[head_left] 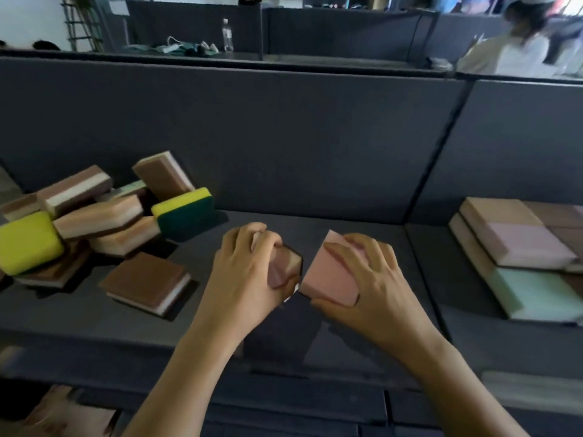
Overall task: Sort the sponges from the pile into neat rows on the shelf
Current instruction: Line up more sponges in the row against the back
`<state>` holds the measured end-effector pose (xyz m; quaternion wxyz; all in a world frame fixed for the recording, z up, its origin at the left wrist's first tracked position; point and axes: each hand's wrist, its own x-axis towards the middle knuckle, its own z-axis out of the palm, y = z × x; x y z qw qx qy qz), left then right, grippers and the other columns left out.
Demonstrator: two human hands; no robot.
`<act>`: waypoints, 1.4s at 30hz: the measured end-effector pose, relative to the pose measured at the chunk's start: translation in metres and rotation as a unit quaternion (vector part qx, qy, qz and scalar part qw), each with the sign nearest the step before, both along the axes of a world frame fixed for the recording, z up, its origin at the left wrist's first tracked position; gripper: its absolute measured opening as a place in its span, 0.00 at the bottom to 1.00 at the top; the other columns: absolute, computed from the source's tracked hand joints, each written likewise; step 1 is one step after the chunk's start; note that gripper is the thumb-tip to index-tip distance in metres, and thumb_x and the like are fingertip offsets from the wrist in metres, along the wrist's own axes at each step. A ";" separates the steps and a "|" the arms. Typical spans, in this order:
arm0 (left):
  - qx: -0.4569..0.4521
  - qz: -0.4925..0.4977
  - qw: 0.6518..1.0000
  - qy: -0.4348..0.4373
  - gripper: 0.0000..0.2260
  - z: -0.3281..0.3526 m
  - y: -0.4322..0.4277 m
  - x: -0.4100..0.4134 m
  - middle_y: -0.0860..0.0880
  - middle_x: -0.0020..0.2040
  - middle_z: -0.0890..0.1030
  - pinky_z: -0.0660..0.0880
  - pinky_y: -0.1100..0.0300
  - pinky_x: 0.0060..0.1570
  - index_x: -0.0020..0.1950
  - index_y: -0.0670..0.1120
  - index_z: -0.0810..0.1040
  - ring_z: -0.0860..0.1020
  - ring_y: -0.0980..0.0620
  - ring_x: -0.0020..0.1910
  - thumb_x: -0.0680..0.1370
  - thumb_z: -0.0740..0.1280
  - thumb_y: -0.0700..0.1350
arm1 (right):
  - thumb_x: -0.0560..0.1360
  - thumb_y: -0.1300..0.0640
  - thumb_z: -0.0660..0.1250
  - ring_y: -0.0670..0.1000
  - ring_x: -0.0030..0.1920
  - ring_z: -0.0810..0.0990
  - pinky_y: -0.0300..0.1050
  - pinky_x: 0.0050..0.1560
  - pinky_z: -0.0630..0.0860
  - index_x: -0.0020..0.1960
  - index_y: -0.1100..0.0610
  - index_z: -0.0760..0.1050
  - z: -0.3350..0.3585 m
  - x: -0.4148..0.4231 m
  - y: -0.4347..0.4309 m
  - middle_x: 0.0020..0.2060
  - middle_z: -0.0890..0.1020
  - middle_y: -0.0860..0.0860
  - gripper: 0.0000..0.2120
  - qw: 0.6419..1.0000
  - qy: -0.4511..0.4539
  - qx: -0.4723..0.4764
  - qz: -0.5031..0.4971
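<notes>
Both grips full; left grip (249,272) wraps a mostly hidden brown sponge (284,266); right grip (369,272) clasps a pink sponge (328,275)

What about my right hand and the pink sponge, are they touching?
Touching. The head view shows the right hand gripping the pink sponge, fingers over its top, thumb along its near edge.

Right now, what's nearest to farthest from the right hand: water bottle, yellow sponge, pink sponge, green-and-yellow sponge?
1. pink sponge, held in the right hand
2. green-and-yellow sponge, left, at the pile's edge
3. yellow sponge, far left
4. water bottle, far back
</notes>
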<state>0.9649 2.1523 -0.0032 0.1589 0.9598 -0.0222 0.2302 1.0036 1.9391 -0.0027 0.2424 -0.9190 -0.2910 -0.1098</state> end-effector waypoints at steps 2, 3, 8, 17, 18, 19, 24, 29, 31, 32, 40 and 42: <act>0.009 -0.026 1.000 -0.006 0.30 0.006 -0.025 0.001 0.47 0.64 0.71 0.74 0.47 0.53 0.60 0.47 0.73 0.68 0.43 0.63 0.63 0.80 0.54 | 0.65 0.31 0.65 0.53 0.67 0.63 0.50 0.61 0.70 0.71 0.44 0.63 0.003 -0.002 -0.024 0.69 0.64 0.45 0.38 1.000 -0.013 0.010 -0.021; 0.012 -0.037 0.999 -0.006 0.29 0.008 -0.038 0.003 0.47 0.65 0.71 0.73 0.48 0.53 0.60 0.47 0.73 0.68 0.44 0.64 0.64 0.79 0.55 | 0.65 0.31 0.65 0.53 0.67 0.63 0.50 0.61 0.70 0.71 0.44 0.63 0.005 -0.003 -0.036 0.69 0.64 0.45 0.38 0.999 -0.019 0.011 -0.034; 0.016 -0.091 0.996 0.003 0.28 0.016 -0.107 0.013 0.49 0.66 0.70 0.69 0.51 0.55 0.60 0.48 0.73 0.67 0.45 0.65 0.66 0.77 0.58 | 0.65 0.32 0.68 0.55 0.67 0.63 0.54 0.59 0.72 0.72 0.44 0.63 0.010 -0.011 -0.108 0.70 0.64 0.47 0.39 0.996 -0.025 0.002 -0.082; -0.031 -0.150 0.988 0.026 0.27 0.020 -0.224 0.024 0.52 0.67 0.67 0.74 0.49 0.58 0.61 0.48 0.72 0.63 0.49 0.68 0.67 0.76 0.57 | 0.64 0.36 0.75 0.56 0.66 0.65 0.57 0.58 0.73 0.73 0.45 0.63 0.016 -0.013 -0.233 0.70 0.66 0.49 0.42 0.991 -0.032 -0.003 -0.133; -0.034 -0.152 0.987 0.027 0.27 0.019 -0.234 0.025 0.52 0.67 0.67 0.74 0.49 0.58 0.61 0.48 0.72 0.63 0.50 0.68 0.67 0.76 0.57 | 0.64 0.36 0.75 0.56 0.67 0.64 0.57 0.58 0.72 0.73 0.45 0.62 0.015 -0.012 -0.245 0.71 0.65 0.49 0.42 0.991 -0.030 -0.005 -0.133; -0.036 -0.152 0.987 0.029 0.27 0.018 -0.244 0.026 0.52 0.67 0.67 0.74 0.49 0.57 0.61 0.48 0.72 0.63 0.50 0.68 0.67 0.76 0.57 | 0.64 0.36 0.75 0.56 0.67 0.64 0.56 0.58 0.72 0.73 0.44 0.62 0.014 -0.012 -0.255 0.71 0.65 0.49 0.42 0.991 -0.028 -0.006 -0.133; -0.049 -0.148 0.986 0.055 0.27 0.009 -0.281 0.028 0.52 0.68 0.67 0.72 0.52 0.60 0.62 0.47 0.71 0.62 0.51 0.69 0.68 0.73 0.58 | 0.64 0.36 0.75 0.56 0.66 0.64 0.56 0.56 0.73 0.73 0.45 0.63 0.010 -0.006 -0.294 0.70 0.65 0.48 0.42 0.992 -0.026 -0.001 -0.124; -0.018 -0.116 0.989 0.092 0.28 0.001 -0.301 0.026 0.49 0.71 0.66 0.67 0.48 0.66 0.64 0.46 0.71 0.59 0.47 0.74 0.69 0.72 0.56 | 0.65 0.33 0.70 0.55 0.67 0.64 0.56 0.57 0.73 0.73 0.45 0.62 0.006 -0.001 -0.318 0.71 0.64 0.48 0.42 0.996 -0.021 -0.002 -0.092; -0.008 -0.103 0.991 0.088 0.28 0.001 -0.308 0.025 0.47 0.71 0.67 0.63 0.48 0.67 0.64 0.46 0.72 0.60 0.44 0.75 0.68 0.70 0.58 | 0.65 0.32 0.69 0.55 0.67 0.63 0.56 0.58 0.73 0.73 0.45 0.62 0.006 0.001 -0.326 0.71 0.64 0.48 0.41 0.996 -0.020 -0.004 -0.082; -0.002 -0.102 0.991 0.081 0.28 0.001 -0.313 0.024 0.47 0.70 0.68 0.62 0.48 0.68 0.64 0.46 0.72 0.61 0.43 0.74 0.68 0.70 0.58 | 0.65 0.32 0.68 0.55 0.68 0.63 0.57 0.58 0.73 0.73 0.46 0.62 0.006 0.002 -0.330 0.71 0.64 0.48 0.41 0.997 -0.019 -0.005 -0.077; 0.030 -0.172 0.984 0.023 0.26 0.007 -0.357 0.017 0.46 0.67 0.73 0.66 0.49 0.68 0.65 0.44 0.74 0.67 0.43 0.72 0.69 0.74 0.50 | 0.65 0.36 0.74 0.55 0.68 0.63 0.57 0.60 0.73 0.74 0.47 0.62 0.008 0.004 -0.354 0.71 0.65 0.49 0.43 0.998 -0.022 -0.005 -0.056; 0.027 -0.189 0.981 0.023 0.27 0.008 -0.366 0.018 0.48 0.67 0.74 0.68 0.49 0.68 0.66 0.45 0.75 0.69 0.46 0.71 0.69 0.77 0.47 | 0.64 0.36 0.75 0.56 0.68 0.64 0.56 0.60 0.73 0.74 0.48 0.62 0.009 0.003 -0.359 0.71 0.65 0.49 0.43 0.998 -0.026 0.005 -0.053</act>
